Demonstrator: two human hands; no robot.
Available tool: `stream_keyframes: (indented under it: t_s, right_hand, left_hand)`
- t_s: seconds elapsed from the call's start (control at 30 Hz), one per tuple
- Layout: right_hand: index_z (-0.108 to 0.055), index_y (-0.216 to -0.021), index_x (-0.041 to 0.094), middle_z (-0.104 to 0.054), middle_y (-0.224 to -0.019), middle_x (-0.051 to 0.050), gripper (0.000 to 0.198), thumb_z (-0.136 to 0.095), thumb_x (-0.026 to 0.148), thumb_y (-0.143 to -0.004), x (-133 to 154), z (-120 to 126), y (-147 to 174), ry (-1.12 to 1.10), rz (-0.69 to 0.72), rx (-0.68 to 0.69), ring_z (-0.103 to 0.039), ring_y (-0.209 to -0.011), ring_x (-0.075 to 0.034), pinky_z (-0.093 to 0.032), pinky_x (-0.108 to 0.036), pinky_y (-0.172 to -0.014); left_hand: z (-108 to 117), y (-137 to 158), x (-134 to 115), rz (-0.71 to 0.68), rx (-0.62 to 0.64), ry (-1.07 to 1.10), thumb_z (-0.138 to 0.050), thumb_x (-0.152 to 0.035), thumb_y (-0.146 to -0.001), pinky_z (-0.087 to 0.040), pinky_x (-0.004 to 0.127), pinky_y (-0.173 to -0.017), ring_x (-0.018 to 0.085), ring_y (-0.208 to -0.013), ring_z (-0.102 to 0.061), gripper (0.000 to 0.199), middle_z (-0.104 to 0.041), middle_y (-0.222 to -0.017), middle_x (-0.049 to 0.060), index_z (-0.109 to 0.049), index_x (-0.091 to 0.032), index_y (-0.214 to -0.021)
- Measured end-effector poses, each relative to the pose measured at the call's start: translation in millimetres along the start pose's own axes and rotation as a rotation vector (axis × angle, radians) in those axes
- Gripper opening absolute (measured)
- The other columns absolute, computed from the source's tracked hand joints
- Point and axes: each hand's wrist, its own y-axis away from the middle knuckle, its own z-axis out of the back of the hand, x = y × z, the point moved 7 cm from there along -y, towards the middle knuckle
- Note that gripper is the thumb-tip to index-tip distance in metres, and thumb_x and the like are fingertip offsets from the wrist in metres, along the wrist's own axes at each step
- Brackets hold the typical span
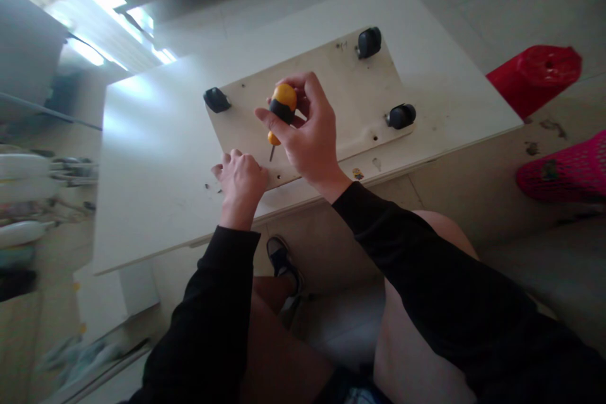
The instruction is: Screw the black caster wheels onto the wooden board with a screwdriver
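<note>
My right hand [310,132] is closed around the handle of a yellow and black screwdriver [283,103]. Its short metal shaft points down over a pale rectangular board [331,88], without visibly touching it. My left hand [242,182] rests at the board's near left corner with its fingers curled. Whatever may be under those fingers is hidden. Black casters stand on the other corners: one at far left [216,100], one at far right [369,43] and one at near right [401,116]. A dark hole [279,177] shows in the board beside my left hand.
The board lies on a white tabletop [156,158]. Small bits [207,186] lie left of my left hand. Right of the table are a red cylindrical object [534,76] and a pink mesh basket [568,167]. A white box [116,297] sits below the table's left side.
</note>
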Motion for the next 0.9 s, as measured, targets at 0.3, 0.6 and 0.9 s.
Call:
stream_keyframes:
  t_s: [0.3,0.6,0.9]
  right_hand:
    - [-0.053,-0.110,0.035,-0.066,-0.105,0.000,0.030,-0.077,0.046,-0.093,2.8,1.7,0.4,-0.019,-0.013,-0.033,-0.073,-0.097,-0.018,-0.072,-0.038,-0.082]
    - [-0.055,-0.107,0.034,-0.065,-0.103,0.001,0.027,-0.075,0.046,-0.094,4.3,3.4,-1.7,-0.035,0.009,-0.046,-0.074,-0.097,-0.016,-0.072,-0.034,-0.080]
    - [-0.060,-0.109,0.034,-0.067,-0.103,0.002,0.031,-0.078,0.052,-0.092,2.1,4.0,-1.5,-0.050,-0.018,-0.052,-0.074,-0.098,-0.016,-0.073,-0.032,-0.087]
  left_hand:
    - [-1.5,-1.7,-1.4,0.039,0.028,-0.016,-0.052,-0.032,-0.096,-0.045,0.060,-0.113,0.045,-0.141,-0.051,0.042,-0.064,-0.142,0.027,-0.081,-0.011,-0.117]
    - [-0.4,-3.0,1.3,0.083,0.025,0.011,-0.052,-0.035,-0.097,-0.044,0.062,-0.112,0.046,-0.142,-0.051,0.042,-0.065,-0.145,0.025,-0.081,-0.016,-0.120]
    - [-2.4,-4.5,2.5,0.047,0.019,0.044,-0.053,-0.026,-0.091,-0.045,0.066,-0.112,0.045,-0.140,-0.052,0.040,-0.066,-0.141,0.025,-0.082,-0.018,-0.118]
